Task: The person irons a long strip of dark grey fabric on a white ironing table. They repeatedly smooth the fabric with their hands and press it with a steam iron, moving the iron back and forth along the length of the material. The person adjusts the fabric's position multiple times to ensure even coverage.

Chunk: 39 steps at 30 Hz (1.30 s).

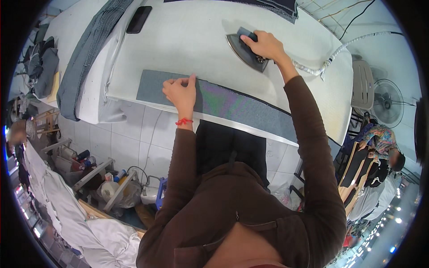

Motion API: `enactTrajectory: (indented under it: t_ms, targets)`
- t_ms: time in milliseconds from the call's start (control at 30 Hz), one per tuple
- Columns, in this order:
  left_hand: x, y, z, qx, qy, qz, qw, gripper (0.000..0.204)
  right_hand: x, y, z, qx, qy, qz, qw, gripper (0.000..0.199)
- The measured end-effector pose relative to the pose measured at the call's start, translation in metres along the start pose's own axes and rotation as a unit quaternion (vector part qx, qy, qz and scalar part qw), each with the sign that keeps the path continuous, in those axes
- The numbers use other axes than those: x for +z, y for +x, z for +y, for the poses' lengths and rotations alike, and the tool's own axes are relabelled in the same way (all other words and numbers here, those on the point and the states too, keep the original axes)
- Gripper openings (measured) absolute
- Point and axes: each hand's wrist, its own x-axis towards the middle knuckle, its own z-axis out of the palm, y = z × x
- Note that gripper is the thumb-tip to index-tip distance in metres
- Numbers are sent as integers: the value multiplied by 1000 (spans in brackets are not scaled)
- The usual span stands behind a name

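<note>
In the head view, the left hand lies flat on a long grey fabric strip that runs along the near edge of the white padded counter; its fingers are spread and press down, gripping nothing. The right hand is closed around the handle of an iron, which sits on the counter farther back and to the right, well apart from the strip. A wrapped hose trails from the iron toward the right edge.

At the far left a dark phone lies beside folded grey denim that hangs off the counter. More dark cloth is cut off by the far rim. A fan stands at the right. The clutter on the floor at lower left is hard to make out. The right hand's fingers hide most of the iron's handle.
</note>
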Motion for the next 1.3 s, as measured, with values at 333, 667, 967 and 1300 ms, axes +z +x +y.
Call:
enactTrajectory:
  t_ms: [333, 667, 967, 1300]
  targets:
    - [-33, 44, 34, -108, 17, -210, 972, 38, 13, -119, -28, -66, 24, -43, 997, 69]
    - [-21, 47, 20, -96, -60, -225, 968, 27, 14, -130, -34, -113, -8, -48, 992, 60]
    - [-14, 30, 14, 31, -69, -127, 989, 25, 20, -133, -46, -144, -24, -26, 989, 62]
    - [-13, 37, 23, 48, -69, -112, 990, 24, 22, -130, -49, -173, -28, 16, 984, 63]
